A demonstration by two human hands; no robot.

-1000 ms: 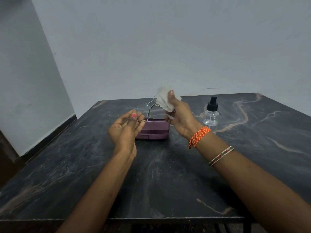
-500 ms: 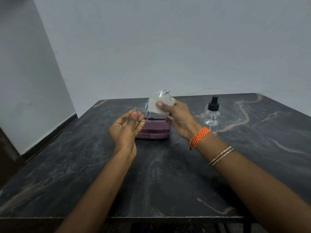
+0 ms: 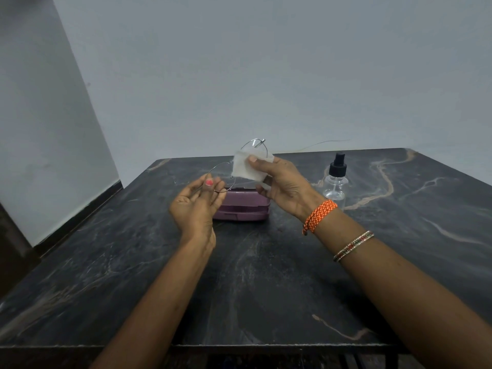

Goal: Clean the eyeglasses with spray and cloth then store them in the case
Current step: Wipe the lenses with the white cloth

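Thin wire-rimmed eyeglasses are held up above the table. My left hand pinches the rim of the left lens. My right hand presses a white cloth over the right lens, thumb on the front; the top of that lens rim shows above the cloth. Behind and below both hands, a purple glasses case lies closed on the dark marble table. A clear spray bottle with a black pump top stands upright to the right of the case.
The table's near edge runs across the bottom of the view. Grey walls stand behind and to the left, with a dark floor strip at the left. Bracelets sit on my right wrist.
The cloth in my right hand has shifted from bunched at the right lens's outer side to spread flat over the lens. My left hand has held still.
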